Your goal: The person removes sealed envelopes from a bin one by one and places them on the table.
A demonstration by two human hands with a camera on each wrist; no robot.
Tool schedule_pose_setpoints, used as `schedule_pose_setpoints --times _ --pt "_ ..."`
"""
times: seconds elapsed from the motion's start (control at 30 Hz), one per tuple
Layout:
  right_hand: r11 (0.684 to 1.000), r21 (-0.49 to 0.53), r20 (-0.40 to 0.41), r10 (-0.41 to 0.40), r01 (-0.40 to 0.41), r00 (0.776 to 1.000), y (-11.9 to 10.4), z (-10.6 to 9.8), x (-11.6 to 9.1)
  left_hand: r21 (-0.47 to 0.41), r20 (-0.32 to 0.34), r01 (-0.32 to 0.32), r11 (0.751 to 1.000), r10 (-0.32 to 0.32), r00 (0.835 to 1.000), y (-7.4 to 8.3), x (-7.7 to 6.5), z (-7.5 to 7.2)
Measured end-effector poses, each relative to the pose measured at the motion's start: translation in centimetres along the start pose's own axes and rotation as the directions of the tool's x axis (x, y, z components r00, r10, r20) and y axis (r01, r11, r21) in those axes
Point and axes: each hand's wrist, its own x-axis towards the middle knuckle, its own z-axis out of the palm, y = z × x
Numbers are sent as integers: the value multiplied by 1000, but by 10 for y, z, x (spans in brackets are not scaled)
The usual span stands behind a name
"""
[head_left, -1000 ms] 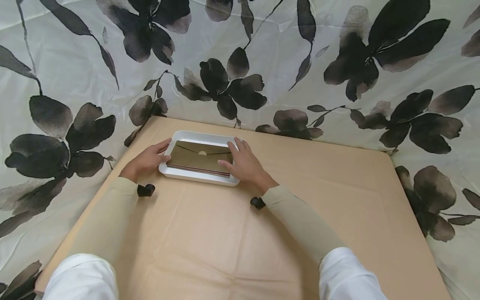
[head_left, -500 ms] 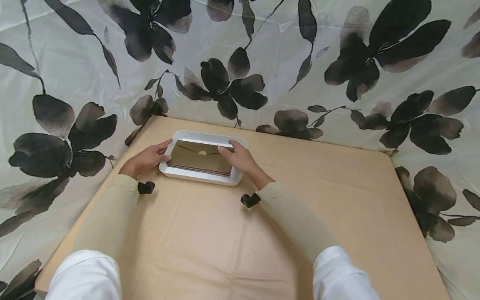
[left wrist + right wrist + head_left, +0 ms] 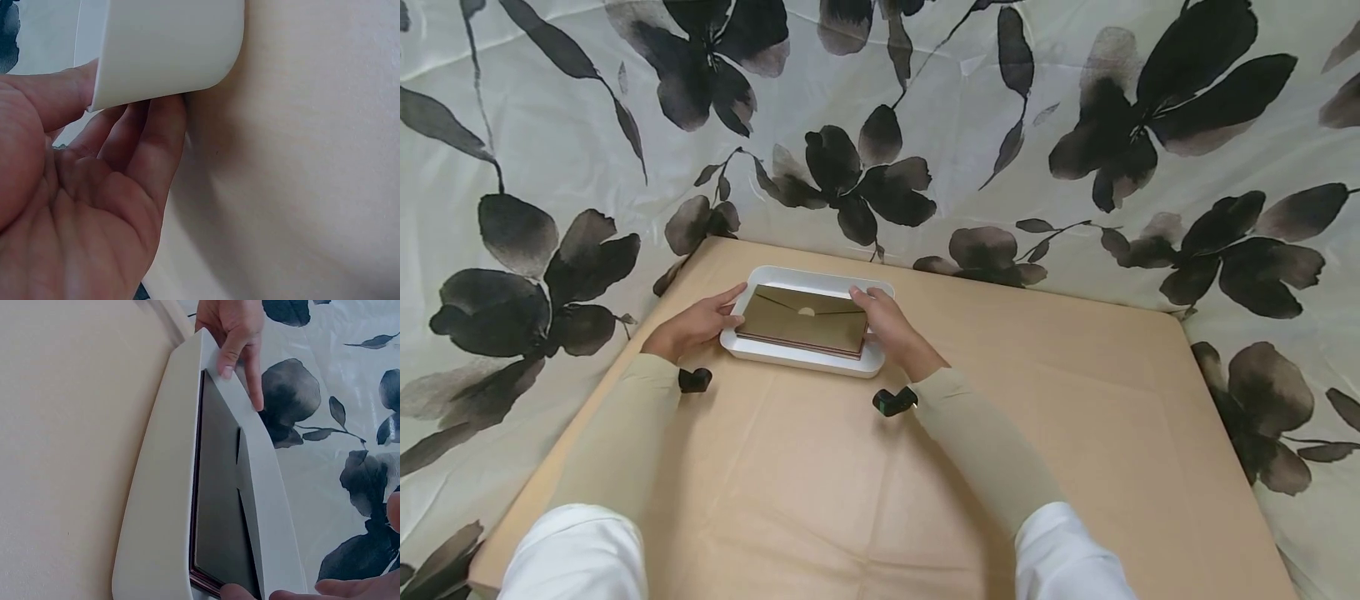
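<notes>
Gold-brown envelopes [image 3: 797,324] lie stacked in a white tray [image 3: 802,361]; the top one has a pale round seal on its flap. My left hand [image 3: 691,327] grips the tray's left end. In the left wrist view, that thumb [image 3: 69,90] bears on the rim while the fingers [image 3: 159,140] reach under the base. At the tray's right end, my right hand [image 3: 898,332] has its fingertips at the right edge of the stack. The right wrist view catches a fingertip [image 3: 236,592] right by the stack's near corner; the rest of that hand is mostly out of frame.
A tan cloth [image 3: 1000,433] covers the table, and the tray sits near its back left. Behind and beside it hangs a white sheet [image 3: 970,83] with dark flowers. Small black cameras [image 3: 695,380] are worn at both wrists.
My right hand has drawn back from on top of the envelopes to their right edge, uncovering the flap's right side. The left hand, tray and envelopes stay in place; the view tilts slightly.
</notes>
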Motion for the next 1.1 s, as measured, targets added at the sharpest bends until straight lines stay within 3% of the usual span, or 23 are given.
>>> schedule_pose_setpoints --times 0.43,0.73,1.1 --pt "995 100 -13 26 -25 1000 8 -2 0 25 -1 -9 1000 9 1000 -8 -1 2" --pt "987 160 -38 37 -31 999 8 -4 -5 -39 7 14 999 -14 1000 -10 4 4" --pt "983 184 -58 20 -9 998 5 -2 -11 -10 -7 27 1000 -27 1000 -3 0 1"
